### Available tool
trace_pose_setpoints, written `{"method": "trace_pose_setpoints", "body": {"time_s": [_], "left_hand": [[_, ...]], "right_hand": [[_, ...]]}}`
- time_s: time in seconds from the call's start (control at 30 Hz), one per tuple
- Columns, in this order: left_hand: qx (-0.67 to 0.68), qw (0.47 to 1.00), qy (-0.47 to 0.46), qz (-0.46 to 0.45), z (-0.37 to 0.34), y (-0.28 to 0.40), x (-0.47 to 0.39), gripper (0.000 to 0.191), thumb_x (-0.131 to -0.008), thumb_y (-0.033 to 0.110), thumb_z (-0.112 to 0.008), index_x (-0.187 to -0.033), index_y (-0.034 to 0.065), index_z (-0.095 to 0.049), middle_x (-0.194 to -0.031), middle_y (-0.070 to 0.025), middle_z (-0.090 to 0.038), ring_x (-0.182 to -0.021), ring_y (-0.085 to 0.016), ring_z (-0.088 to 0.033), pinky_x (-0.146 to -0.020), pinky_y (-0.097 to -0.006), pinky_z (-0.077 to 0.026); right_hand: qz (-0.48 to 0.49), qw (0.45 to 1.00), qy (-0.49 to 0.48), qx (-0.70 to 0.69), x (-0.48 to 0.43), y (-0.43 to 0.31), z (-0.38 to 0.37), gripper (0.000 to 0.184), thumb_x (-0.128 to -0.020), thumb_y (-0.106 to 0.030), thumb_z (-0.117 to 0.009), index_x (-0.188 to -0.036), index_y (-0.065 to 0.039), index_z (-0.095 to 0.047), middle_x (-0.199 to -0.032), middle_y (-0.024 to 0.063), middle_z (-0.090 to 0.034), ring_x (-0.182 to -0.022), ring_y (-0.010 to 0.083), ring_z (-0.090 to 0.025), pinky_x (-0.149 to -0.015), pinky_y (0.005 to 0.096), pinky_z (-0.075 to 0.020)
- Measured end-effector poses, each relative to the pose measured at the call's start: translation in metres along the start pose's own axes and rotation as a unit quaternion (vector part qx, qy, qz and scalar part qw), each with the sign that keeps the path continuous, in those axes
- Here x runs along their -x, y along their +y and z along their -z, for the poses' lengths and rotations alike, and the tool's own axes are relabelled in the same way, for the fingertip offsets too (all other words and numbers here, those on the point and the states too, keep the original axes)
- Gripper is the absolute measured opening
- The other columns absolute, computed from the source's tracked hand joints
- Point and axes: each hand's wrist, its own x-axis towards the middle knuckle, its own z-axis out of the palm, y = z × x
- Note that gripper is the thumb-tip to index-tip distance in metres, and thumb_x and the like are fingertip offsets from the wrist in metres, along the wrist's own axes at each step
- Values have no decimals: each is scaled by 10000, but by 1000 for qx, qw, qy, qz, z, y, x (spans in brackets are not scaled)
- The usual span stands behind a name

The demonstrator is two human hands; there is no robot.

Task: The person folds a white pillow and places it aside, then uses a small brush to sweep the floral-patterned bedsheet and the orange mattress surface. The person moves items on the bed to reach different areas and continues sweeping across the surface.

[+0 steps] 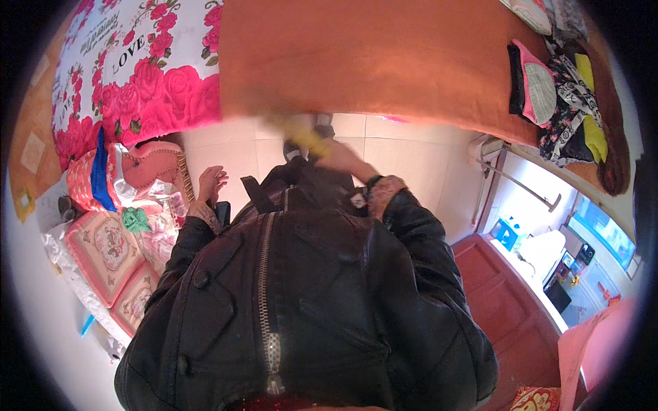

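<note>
My right hand (345, 158) grips a yellow-handled tool (303, 137), blurred by motion; its brownish far end is too smeared to identify, though it looks like a brush. That end overlaps the front edge of an orange bedsheet (385, 56) in the view. On the sheet's left lies a white cover with pink roses and printed words (169, 77). Low at my left side, my left hand (212, 184) hangs with its fingers loosely curled and apart, nothing visible in it. It is nearest to a pink cushioned seat (154, 164).
Folded clothes (534, 92) and a patterned garment (570, 108) lie at the bed's right. Cushions (105, 251), a blue cloth (103, 174) and a green cloth (136, 219) rest on seating at left. A red door (506, 298) stands right; pale floor tiles (411, 154) show ahead.
</note>
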Motion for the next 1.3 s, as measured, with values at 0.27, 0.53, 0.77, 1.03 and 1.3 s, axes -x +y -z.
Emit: {"method": "trace_pose_setpoints", "body": {"time_s": [0.27, 0.53, 0.77, 1.03, 1.3], "left_hand": [[5, 995, 95, 11, 29, -52, 40, 154, -837, 231, -565, -933, 111, -573, -746, -32, -603, -608, -165, -600, -498, -261, -471], [-50, 994, 87, 51, -70, -28, 22, 94, -821, 174, -562, -837, 93, -517, -623, -15, -504, -508, -133, -506, -431, -246, -406], [-173, 985, 24, 0, -237, -19, 21, 92, -826, 157, -542, -873, 79, -548, -659, -37, -549, -539, -150, -548, -460, -235, -420], [-358, 932, -44, -31, -404, -18, 43, 151, -848, 196, -568, -905, 56, -576, -717, -35, -572, -585, -122, -567, -518, -217, -440], [-369, 929, 6, 13, -435, -20, 46, 151, -852, 187, -562, -921, 54, -574, -716, -37, -576, -607, -127, -580, -532, -221, -441]], "right_hand": [[-154, 941, -27, -300, 5, -75, 72, 389, -712, -281, -698, -988, -55, -546, -669, 91, -548, -611, 194, -558, -541, 311, -450], [-239, 727, 330, -553, 151, 120, 95, 288, -825, -257, -614, -1001, -42, -538, -582, 14, -484, -447, 134, -481, -394, 267, -411], [-185, 373, 633, -653, 337, 291, 182, 355, -828, -415, -594, -854, -81, -477, -588, 54, -488, -438, 182, -487, -357, 297, -397], [-166, 429, 601, -653, 363, 392, 315, 296, -851, -404, -560, -832, -122, -472, -573, 36, -457, -406, 172, -461, -334, 285, -354], [-120, 359, 658, -651, 396, 427, 363, 234, -851, -355, -545, -805, -134, -480, -579, 27, -460, -403, 164, -436, -349, 292, -361]]}}
